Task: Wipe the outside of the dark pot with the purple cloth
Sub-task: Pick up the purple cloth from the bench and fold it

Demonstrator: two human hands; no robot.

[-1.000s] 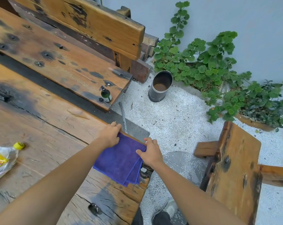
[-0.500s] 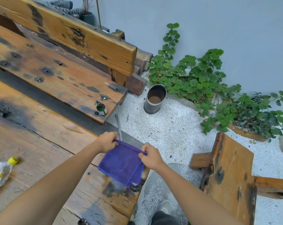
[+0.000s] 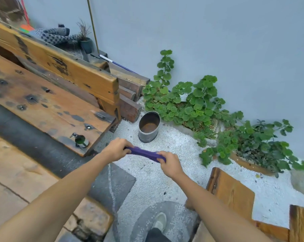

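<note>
The dark pot (image 3: 148,127), a metal cylinder with a brown inside, stands upright on white gravel by the wall. The purple cloth (image 3: 145,153) is stretched edge-on between both hands, in the air just in front of the pot and apart from it. My left hand (image 3: 115,149) grips its left end. My right hand (image 3: 170,164) grips its right end.
A wooden bench (image 3: 48,103) with a small green pump bottle (image 3: 80,139) on its seat is at the left. The wooden table (image 3: 17,172) is below it. Green plants (image 3: 196,105) grow along the wall. Another wooden seat (image 3: 231,191) is at the right. My shoe (image 3: 160,222) rests on a stone.
Both hands lifted the cloth off the table corner and carried it forward over the gravel toward the pot. The view tilted up and forward.
</note>
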